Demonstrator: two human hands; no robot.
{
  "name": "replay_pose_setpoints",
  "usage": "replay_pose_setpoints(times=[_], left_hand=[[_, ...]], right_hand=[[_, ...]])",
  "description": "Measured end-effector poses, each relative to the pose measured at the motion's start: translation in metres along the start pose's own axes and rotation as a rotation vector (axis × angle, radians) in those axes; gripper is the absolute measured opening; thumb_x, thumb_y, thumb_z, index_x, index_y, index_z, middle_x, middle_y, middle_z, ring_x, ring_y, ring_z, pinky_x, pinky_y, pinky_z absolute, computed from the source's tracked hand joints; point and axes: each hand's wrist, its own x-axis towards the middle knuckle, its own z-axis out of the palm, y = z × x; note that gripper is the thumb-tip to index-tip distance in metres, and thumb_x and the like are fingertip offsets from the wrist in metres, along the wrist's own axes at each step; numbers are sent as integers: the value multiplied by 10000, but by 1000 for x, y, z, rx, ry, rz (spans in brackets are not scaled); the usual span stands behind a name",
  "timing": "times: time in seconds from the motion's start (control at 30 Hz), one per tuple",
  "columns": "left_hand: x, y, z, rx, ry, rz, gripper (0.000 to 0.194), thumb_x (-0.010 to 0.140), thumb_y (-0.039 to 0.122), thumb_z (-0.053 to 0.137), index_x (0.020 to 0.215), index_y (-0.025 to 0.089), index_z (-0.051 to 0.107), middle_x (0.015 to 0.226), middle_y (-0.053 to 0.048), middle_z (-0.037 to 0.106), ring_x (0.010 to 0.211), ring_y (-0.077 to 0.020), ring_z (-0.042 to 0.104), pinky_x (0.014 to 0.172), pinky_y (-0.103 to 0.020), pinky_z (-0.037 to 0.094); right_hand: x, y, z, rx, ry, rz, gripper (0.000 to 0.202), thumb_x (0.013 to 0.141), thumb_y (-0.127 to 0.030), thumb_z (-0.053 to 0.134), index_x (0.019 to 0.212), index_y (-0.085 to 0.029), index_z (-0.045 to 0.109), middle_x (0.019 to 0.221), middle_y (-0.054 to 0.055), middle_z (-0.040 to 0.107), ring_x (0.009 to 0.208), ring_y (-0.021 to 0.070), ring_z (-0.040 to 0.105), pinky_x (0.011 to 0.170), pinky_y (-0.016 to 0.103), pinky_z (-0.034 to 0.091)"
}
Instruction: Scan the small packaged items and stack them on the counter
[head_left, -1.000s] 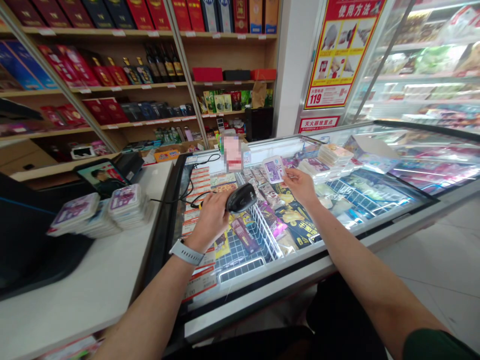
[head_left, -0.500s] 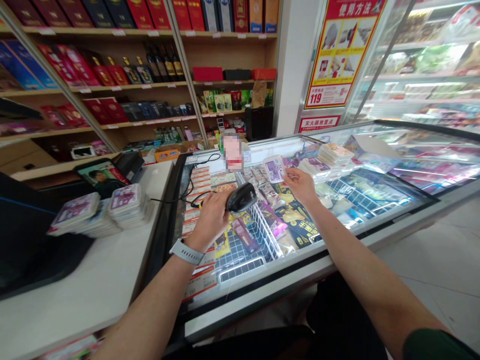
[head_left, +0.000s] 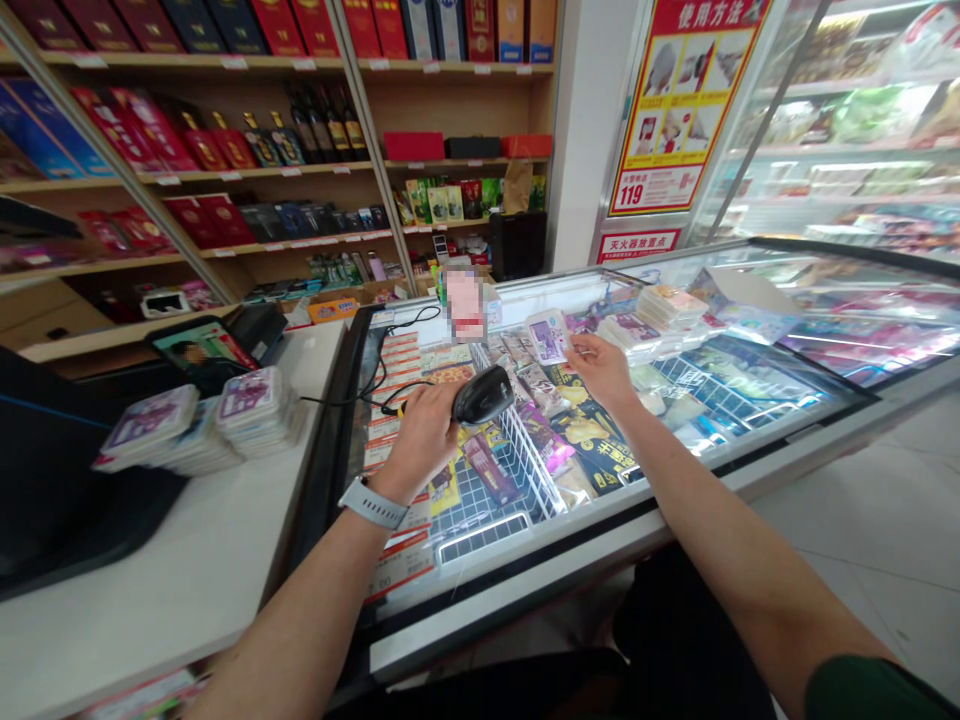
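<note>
My left hand (head_left: pixel 422 432) is wrapped round the handle of a black barcode scanner (head_left: pixel 484 396), its head pointing right and its cable trailing left. My right hand (head_left: pixel 602 368) pinches the right edge of a small flat pack (head_left: pixel 547 337) with a white and purple label, held up facing the scanner side. Both hands are over the glass top of a chest freezer (head_left: pixel 480 605). Similar packs stand in a stack (head_left: pixel 666 310) on the glass beyond my right hand. More such packs are piled in stacks (head_left: pixel 255 412) on the counter at left.
The white counter (head_left: pixel 217 540) adjoins the freezer at left, with a dark screen or terminal (head_left: pixel 67 460) at its edge. An opened carton (head_left: pixel 746 305) lies on the glass at right. Shelves with boxes and bottles (head_left: pixel 330 125) line the back wall.
</note>
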Motion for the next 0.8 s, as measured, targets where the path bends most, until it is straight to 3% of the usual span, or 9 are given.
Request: replay_pose_setpoints(times=[0.43, 0.8], left_hand=[[-1, 2, -2, 14, 7, -19, 478, 815, 56, 500, 1274, 152, 593, 1259, -146, 697, 1190, -312, 633, 1048, -489, 491], [-1, 1, 0, 10, -33, -8, 531, 832, 44, 482, 1339, 174, 573, 1352, -117, 683, 1254, -271, 624, 1145, -472, 413]], right_hand=[[-2, -6, 0, 30, 10, 12, 515, 654, -517, 812, 1025, -175, 709, 957, 64, 759, 683, 188, 716, 745, 434, 675], [-2, -5, 2, 38, 8, 7, 513, 655, -501, 795, 1027, -159, 710, 897, 72, 761, 672, 199, 730, 707, 412, 664]])
